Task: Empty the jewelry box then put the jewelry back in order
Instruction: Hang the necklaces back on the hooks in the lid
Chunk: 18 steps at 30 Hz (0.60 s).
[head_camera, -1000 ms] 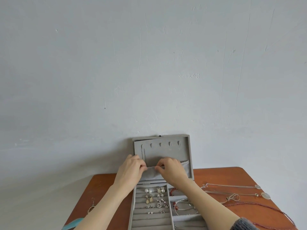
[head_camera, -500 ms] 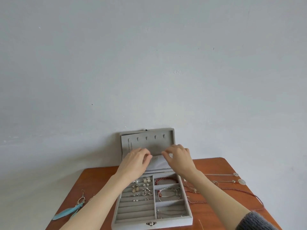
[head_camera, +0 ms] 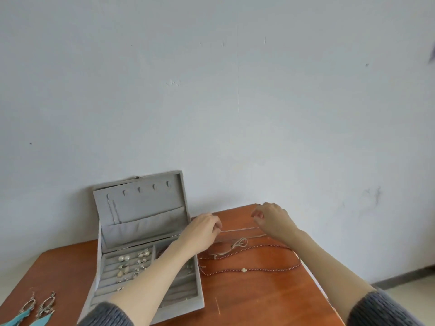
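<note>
A grey velvet jewelry box (head_camera: 141,252) stands open on the wooden table (head_camera: 247,297), its lid upright with one thin chain hanging from a hook. Earrings and pearls (head_camera: 131,264) fill its left slots. To the right of the box, my left hand (head_camera: 202,229) and my right hand (head_camera: 273,220) each pinch an end of a thin silver chain necklace (head_camera: 237,229) stretched between them just above the table. A dark red beaded necklace (head_camera: 249,270) and a cord necklace (head_camera: 235,245) lie below it.
Two turquoise feather earrings (head_camera: 35,309) lie at the table's front left corner. The box's lid leans against a pale wall (head_camera: 235,114). The table's right edge runs close to my right forearm, with floor beyond.
Both hands left the pocket in the box lid and moved right to the necklaces on the table, where they now pinch the silver chain. The camera view shifted right.
</note>
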{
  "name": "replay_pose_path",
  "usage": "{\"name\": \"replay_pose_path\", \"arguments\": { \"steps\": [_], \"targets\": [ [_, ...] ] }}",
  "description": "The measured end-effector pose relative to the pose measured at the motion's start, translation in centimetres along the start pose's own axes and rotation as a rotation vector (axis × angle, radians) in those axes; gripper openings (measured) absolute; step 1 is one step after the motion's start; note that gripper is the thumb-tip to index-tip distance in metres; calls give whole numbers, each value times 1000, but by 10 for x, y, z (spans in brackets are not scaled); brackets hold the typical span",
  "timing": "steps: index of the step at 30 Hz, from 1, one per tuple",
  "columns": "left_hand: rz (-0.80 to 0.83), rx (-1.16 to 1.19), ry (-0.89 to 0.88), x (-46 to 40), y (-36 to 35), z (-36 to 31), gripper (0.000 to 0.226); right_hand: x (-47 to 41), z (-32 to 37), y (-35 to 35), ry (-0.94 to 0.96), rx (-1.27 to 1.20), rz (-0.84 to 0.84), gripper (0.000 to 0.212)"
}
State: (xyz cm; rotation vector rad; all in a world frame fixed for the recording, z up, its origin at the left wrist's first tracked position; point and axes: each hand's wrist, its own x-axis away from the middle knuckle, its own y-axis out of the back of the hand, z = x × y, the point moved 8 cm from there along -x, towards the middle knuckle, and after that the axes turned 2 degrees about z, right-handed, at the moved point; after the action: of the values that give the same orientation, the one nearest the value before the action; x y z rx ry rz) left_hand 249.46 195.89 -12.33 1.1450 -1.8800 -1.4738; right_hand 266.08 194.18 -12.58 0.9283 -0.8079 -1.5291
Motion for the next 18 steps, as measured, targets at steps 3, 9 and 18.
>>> {"name": "replay_pose_path", "arguments": {
  "steps": [3, 9, 18],
  "targets": [
    [48, 66, 57, -15, -18, -3, 19, -2, -27, -6, -63, 22, 25, 23],
    [89, 69, 120, -33, -39, -4, 12, -8, -47, -24, -102, -64, 104, 5],
    [82, 26, 137, -38, -33, -6, 16, -9, -34, -24, -69, 139, 152, 24]
  ]
}}
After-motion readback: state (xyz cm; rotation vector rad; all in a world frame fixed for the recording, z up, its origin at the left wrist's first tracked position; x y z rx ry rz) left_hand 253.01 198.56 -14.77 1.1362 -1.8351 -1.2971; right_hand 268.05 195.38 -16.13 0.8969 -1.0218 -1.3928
